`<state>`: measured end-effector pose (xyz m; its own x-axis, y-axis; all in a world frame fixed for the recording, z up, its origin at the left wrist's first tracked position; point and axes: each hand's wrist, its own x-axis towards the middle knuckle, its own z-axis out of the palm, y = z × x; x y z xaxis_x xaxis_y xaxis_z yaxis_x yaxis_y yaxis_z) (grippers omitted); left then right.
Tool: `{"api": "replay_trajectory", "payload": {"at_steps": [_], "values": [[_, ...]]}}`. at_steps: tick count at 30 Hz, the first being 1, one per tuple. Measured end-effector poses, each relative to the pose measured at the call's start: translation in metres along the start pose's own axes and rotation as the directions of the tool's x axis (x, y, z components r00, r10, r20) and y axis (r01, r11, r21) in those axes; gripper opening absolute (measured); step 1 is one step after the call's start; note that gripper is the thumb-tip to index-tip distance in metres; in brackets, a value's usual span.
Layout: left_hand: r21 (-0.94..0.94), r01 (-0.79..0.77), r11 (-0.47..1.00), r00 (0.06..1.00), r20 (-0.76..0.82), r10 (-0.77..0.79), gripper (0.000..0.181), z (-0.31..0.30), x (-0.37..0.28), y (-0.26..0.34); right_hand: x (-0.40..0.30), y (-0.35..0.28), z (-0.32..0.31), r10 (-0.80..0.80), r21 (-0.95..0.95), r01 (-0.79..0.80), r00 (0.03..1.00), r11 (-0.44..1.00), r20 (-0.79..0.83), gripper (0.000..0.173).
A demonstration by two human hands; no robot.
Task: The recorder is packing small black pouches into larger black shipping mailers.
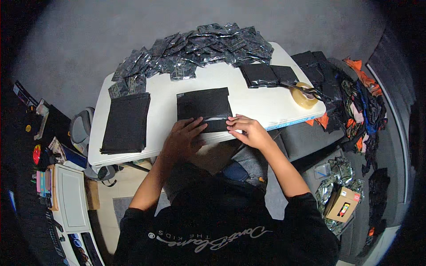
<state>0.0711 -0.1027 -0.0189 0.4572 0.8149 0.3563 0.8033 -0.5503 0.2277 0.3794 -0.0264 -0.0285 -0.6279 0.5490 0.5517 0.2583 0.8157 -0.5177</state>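
A flat black plastic mailing bag (204, 103) lies on the white table (163, 89) in front of me, near its front edge. A shiny strip crosses its near part. My left hand (184, 138) lies over the bag's near left part with its fingers on top; shadow hides whether the thumb grips the edge. At the near right corner, the fingertips of my right hand (248, 130) pinch the bag's side. To the left is a neat stack of similar black bags (125, 123). Beyond, a long heap of clear-wrapped dark packets (206, 46) covers the table's far edge.
Black packages (261, 74) lie at the right, beside a roll of tape (303, 98) with black-handled scissors (308, 89) on it. Clothing (361, 99) is piled on a grey sofa (306, 139). Lower right is a cardboard box (342, 204); a grey chair (82, 128) stands left.
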Motion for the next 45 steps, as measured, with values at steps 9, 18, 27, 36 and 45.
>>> {"api": "replay_trajectory", "payload": {"at_steps": [9,18,27,36,45], "values": [[0.036,-0.025,0.999,0.997,-0.076,0.028,0.059,0.003,-0.009,0.003,-0.008,0.001,0.011,-0.086,-0.164,0.071,0.993,0.984,-0.086,0.012],[0.018,-0.048,0.999,0.994,-0.102,0.05,0.049,0.003,-0.019,0.0,-0.007,-0.007,0.001,-0.08,-0.092,0.075,0.996,0.993,-0.051,0.014],[-0.048,-0.02,0.999,0.979,-0.204,0.01,0.04,0.002,-0.018,0.006,-0.009,-0.014,-0.001,0.11,0.028,-0.108,0.991,0.994,-0.073,0.007],[-0.374,0.118,0.92,0.985,-0.073,-0.156,0.034,0.003,-0.014,-0.029,-0.004,-0.016,-0.003,0.35,0.28,-0.315,0.933,0.907,-0.087,0.019],[-0.377,0.032,0.926,0.992,-0.104,-0.077,0.032,-0.011,-0.006,-0.024,0.006,-0.002,0.002,-0.04,-0.077,0.037,0.998,0.996,-0.044,0.022]]}}
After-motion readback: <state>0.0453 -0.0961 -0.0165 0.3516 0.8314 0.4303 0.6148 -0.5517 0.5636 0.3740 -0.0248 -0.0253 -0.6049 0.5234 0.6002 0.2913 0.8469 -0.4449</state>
